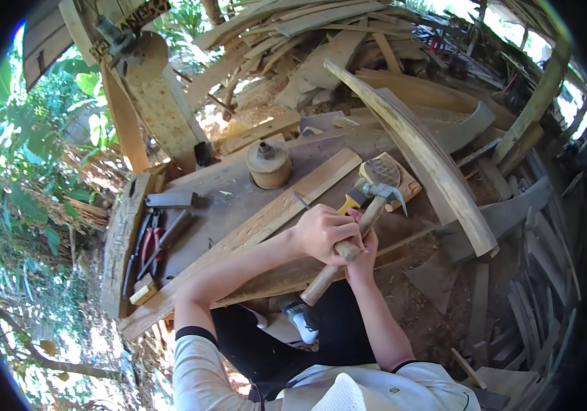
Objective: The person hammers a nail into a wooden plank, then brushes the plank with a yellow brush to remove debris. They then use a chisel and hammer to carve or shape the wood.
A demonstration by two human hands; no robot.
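Note:
My left hand (328, 233) is closed round a chisel with a wooden handle (347, 251), its thin metal end (300, 199) poking out past my fingers toward the far left. Right beside it, my right hand (364, 257) grips the wooden handle of a claw hammer (321, 283), partly hidden behind my left hand. The hammer's metal head points away from me. Both hands are over the near edge of a long plank (276, 209) that bears shallow carved marks and lies slantwise across the bench. A yellow and black object (352, 200) shows just beyond my hands.
On the wooden bench (218, 188) stand a round wooden mallet (269, 166), red-handled pliers (148, 245), a dark rectangular block (170, 199) and a wood-handled tool (144, 288). A long curved timber (417, 151) rises at the right. Scrap boards (321, 61) are piled behind.

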